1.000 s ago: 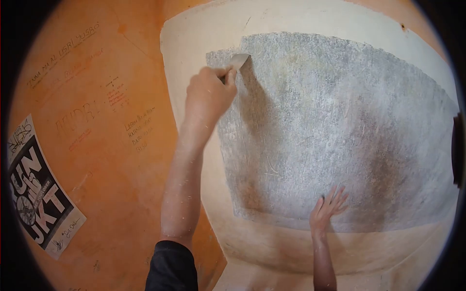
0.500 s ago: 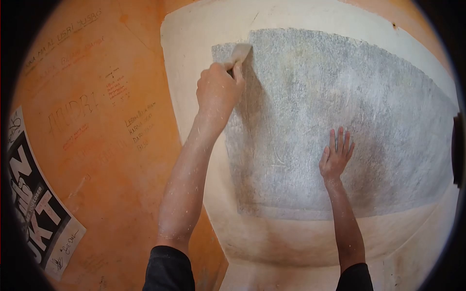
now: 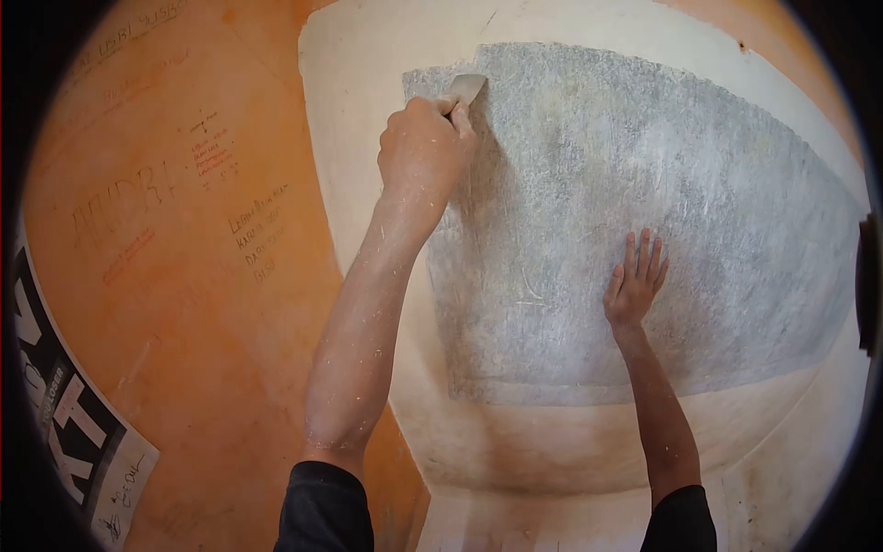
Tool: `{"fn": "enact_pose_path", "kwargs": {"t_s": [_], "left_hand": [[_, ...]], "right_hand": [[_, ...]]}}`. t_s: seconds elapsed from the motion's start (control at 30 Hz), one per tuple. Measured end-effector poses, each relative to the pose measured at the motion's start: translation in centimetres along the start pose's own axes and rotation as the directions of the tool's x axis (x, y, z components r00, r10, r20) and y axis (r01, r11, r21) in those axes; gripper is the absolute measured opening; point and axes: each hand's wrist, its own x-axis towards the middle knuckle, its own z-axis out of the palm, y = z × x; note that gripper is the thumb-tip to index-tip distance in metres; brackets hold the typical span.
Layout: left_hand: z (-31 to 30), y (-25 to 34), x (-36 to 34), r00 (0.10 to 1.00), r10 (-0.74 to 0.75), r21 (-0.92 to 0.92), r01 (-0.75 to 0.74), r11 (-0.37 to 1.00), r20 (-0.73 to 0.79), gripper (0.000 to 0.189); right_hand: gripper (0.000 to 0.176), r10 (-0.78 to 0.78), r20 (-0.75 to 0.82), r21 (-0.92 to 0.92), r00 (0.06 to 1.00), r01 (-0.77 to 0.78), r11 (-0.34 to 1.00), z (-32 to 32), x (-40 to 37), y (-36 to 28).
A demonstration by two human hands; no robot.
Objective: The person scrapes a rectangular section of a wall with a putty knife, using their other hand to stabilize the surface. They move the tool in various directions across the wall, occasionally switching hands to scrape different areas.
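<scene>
My left hand [image 3: 427,147] is closed round a flat metal scraper [image 3: 468,88], whose blade lies against the upper left part of a rough grey patch [image 3: 570,202] on the wall. The scraper's handle is mostly hidden in my fist. To the lower right, my right hand [image 3: 635,287] rests on the same patch with its fingers spread and nothing in it. White flecks dot my left forearm.
Cream wall [image 3: 359,120] borders the grey patch. Orange wall [image 3: 184,350] with handwriting spreads on the left, and a black and white poster [image 3: 83,414] hangs at lower left. A dark object [image 3: 866,285] stands at the right edge.
The view has shifted slightly. My left hand and the scraper have moved a little to the right across the grey patch. My right hand remains on about the same spot of the patch.
</scene>
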Motion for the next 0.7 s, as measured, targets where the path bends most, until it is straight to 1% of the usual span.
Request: {"fn": "enact_pose_path", "kwargs": {"t_s": [0.1,0.23,0.3,0.4,0.53,0.63,0.7], "left_hand": [[0.7,0.2,0.9,0.999,0.014,0.019,-0.014,1.0,-0.032,0.031],[-0.2,-0.3,1.2,1.0,-0.003,0.022,0.003,1.0,0.006,0.034],[0.5,-0.4,1.6,1.0,0.01,-0.041,-0.011,0.999,-0.01,0.035],[0.1,-0.7,1.3,0.999,0.029,-0.023,-0.03,0.999,-0.031,0.036],[0.1,0.1,1.5,1.0,-0.009,-0.052,0.008,0.999,-0.012,0.037],[0.0,-0.1,0.9,0.999,-0.009,-0.032,0.008,0.999,-0.045,0.038],[0.0,0.2,0.7,1.0,0.009,0.004,-0.009,1.0,-0.008,0.032]], "right_hand": [[0.049,0.016,0.009,-0.017,1.0,-0.016,1.0,-0.1,0.1,-0.3],[0.049,0.014,-0.001,-0.023,1.0,-0.014,1.0,0.1,0.3,-0.1],[0.049,0.005,-0.011,-0.009,1.0,-0.005,1.0,-0.1,0.1,-0.3],[0.049,0.021,0.025,-0.021,0.999,-0.02,1.0,-0.2,-0.1,-0.3],[0.049,0.008,0.001,-0.016,1.0,-0.008,1.0,0.1,0.1,0.0],[0.049,0.009,0.008,-0.011,1.0,-0.009,1.0,0.0,-0.3,-0.1],[0.049,0.018,0.004,-0.005,1.0,-0.018,1.0,-0.1,-0.1,-0.2]]}}
